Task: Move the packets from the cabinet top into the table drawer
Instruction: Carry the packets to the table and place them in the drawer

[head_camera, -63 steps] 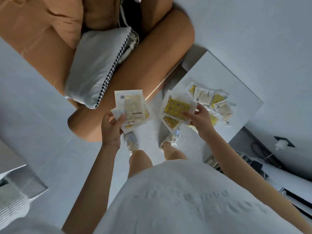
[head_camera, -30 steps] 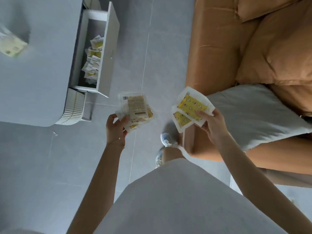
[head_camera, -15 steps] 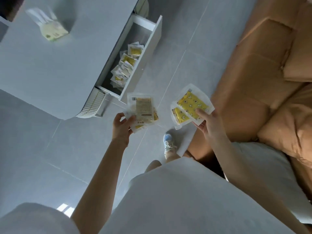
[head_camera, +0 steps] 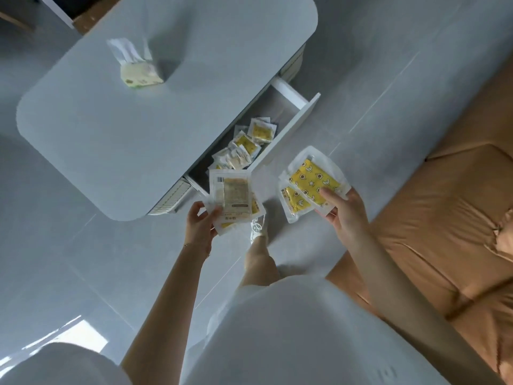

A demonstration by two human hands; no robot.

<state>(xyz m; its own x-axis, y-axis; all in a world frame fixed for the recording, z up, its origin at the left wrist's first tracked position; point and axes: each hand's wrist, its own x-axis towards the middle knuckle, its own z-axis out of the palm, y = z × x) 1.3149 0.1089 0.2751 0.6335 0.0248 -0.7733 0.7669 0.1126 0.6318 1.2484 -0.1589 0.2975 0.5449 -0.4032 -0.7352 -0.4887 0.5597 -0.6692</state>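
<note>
Both grips pinch packets just short of the open drawer point(head_camera: 290, 94), which stretches away up-right: the left grip point(head_camera: 200, 226), holding label-side packets point(head_camera: 233, 195), hangs nearest its near end, the right grip point(head_camera: 345, 215) clutching yellow packets point(head_camera: 313, 182) alongside.

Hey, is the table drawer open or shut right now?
Open. The drawer is pulled out from under the table, with packets lying exposed inside.

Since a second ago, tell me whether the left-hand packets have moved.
Yes: toward the drawer. The left hand now holds its packets at the drawer's near end.
</note>
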